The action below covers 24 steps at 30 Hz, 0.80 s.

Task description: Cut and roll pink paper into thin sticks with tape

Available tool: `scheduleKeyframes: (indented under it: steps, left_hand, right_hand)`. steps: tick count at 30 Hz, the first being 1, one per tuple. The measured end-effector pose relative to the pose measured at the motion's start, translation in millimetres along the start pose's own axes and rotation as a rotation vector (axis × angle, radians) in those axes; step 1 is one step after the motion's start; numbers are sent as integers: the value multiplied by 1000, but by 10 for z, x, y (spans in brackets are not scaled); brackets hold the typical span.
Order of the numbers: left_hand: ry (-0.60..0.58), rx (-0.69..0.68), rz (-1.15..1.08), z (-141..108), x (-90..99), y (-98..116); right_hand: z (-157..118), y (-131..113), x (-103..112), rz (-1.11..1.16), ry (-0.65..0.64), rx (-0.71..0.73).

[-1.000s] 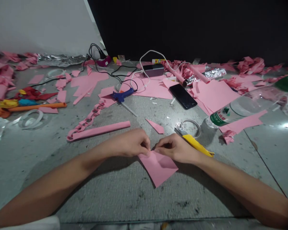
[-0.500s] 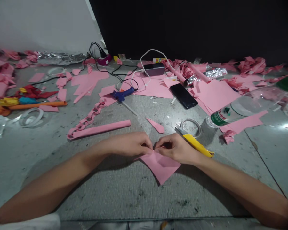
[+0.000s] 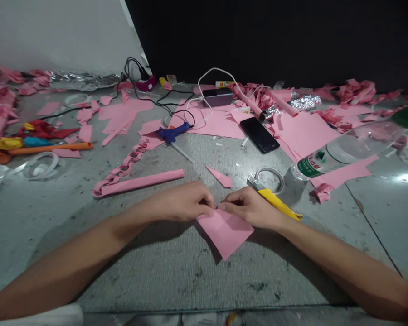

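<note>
A piece of pink paper (image 3: pixel 226 233) hangs between both hands near the front middle of the table, one corner pointing toward me. My left hand (image 3: pixel 188 201) pinches its upper left edge between thumb and fingers. Close beside it, my right hand (image 3: pixel 250 206) pinches the same top edge; the fingertips nearly meet. Beyond the hands lie a rolled pink paper strip (image 3: pixel 144 182), a pink paper-link chain (image 3: pixel 124 169) and a small pointed pink scrap (image 3: pixel 220 177). A yellow-handled cutter (image 3: pixel 280 204) rests just past my right hand.
A blue glue gun (image 3: pixel 174 132), black phone (image 3: pixel 259 135) and power bank (image 3: pixel 217 97) with cables stand farther back. A plastic bottle (image 3: pixel 353 147) lies at right. Pink scraps, foil (image 3: pixel 85 80), tape rolls (image 3: pixel 41 165) and an orange tube (image 3: pixel 51 148) are scattered around.
The pink paper has tilted slightly, and its left corner now sits closer to my left hand's fingers. Both hands keep their pinch. The whole view has shifted a little.
</note>
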<state>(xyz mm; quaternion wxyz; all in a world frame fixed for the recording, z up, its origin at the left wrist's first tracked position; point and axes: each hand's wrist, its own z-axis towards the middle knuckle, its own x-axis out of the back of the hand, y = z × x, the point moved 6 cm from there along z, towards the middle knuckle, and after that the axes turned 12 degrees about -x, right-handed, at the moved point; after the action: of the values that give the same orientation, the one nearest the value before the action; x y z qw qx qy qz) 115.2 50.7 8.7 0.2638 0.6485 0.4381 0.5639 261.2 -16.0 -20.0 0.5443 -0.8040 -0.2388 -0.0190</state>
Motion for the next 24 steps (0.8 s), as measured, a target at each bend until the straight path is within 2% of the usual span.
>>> scheduleKeyframes:
  steps: [6,13,24]
  left_hand:
    - [-16,76,-78,10,-16,-74]
    - [-70,27,-151,17,-28,-151]
    - [-95,13,-183,31,-44,-87]
  right_hand:
    - [3,12,-4,39,-12,5]
    - [1,15,11,55,11,21]
    - [3,47,5,91,10,22]
